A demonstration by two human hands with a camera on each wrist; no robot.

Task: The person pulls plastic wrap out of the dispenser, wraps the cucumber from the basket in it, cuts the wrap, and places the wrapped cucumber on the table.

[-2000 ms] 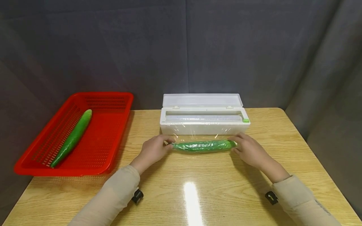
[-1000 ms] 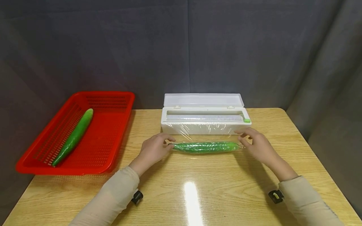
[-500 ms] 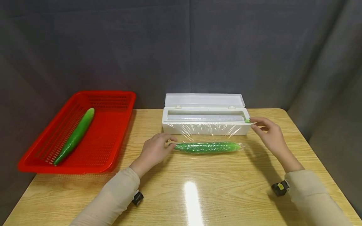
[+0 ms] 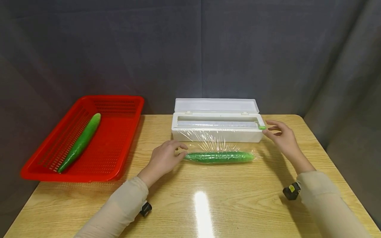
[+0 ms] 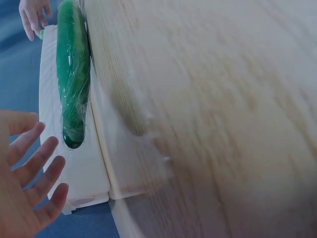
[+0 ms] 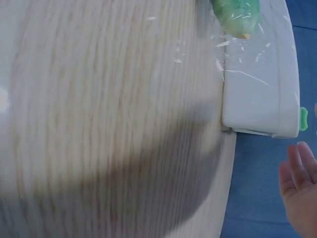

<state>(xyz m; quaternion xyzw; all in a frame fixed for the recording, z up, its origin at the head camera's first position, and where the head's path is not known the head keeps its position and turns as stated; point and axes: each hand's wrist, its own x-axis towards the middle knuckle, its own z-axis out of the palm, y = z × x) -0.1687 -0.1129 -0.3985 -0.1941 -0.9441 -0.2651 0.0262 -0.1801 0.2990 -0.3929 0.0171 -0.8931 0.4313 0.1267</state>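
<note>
A cucumber (image 4: 220,157) in clear plastic wrap lies in front of a white cling film dispenser (image 4: 217,135). Shiny creased film (image 4: 214,145) stretches between the two. At the cucumber's left end hovers my left hand (image 4: 166,155); the left wrist view shows its fingers (image 5: 37,163) loosely spread and apart from the cucumber (image 5: 73,74). My right hand (image 4: 282,137) is at the dispenser's right end, with thumb and forefinger beside the small green slide cutter (image 4: 262,127). In the right wrist view, the visible fingers lie just below the green cutter (image 6: 303,119); contact is unclear.
To the left stands a red plastic basket (image 4: 116,138) holding another cucumber (image 4: 81,142). The dispenser's lid (image 4: 216,105) is raised, showing the film roll (image 4: 217,124). Dark grey curtains (image 4: 148,49) hang behind the wooden table (image 4: 238,198).
My right hand has let go of the cucumber's right end and moved back and right to the green cutter. The wrapped cucumber has shifted slightly nearer, and the film's creases have changed.
</note>
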